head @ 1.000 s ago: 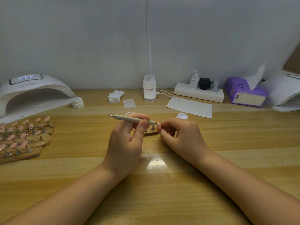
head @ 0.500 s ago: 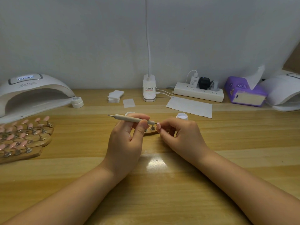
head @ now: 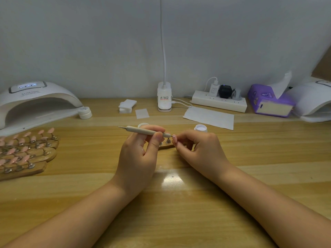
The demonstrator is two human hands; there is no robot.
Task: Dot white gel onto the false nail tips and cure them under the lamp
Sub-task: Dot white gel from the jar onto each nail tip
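Observation:
My left hand [head: 138, 156] grips a beige dotting pen [head: 143, 130], held nearly level with its tip pointing right. The tip meets a pale pink false nail tip [head: 174, 139] that my right hand [head: 200, 149] pinches between thumb and fingers. A small wooden nail holder [head: 167, 145] with metal stands lies on the table between both hands, mostly hidden. An open jar of white gel [head: 200, 127] stands just behind my right hand. The white curing lamp [head: 34, 102] sits at the far left, its display lit.
Several wooden holders with pink nail tips [head: 26, 151] lie at the left. A small white jar [head: 85, 112], wipes [head: 127, 105], a paper sheet [head: 208, 117], a desk lamp base [head: 164, 99], a power strip [head: 219, 102], a purple tissue pack [head: 270, 102] and a second lamp [head: 313, 102] line the back.

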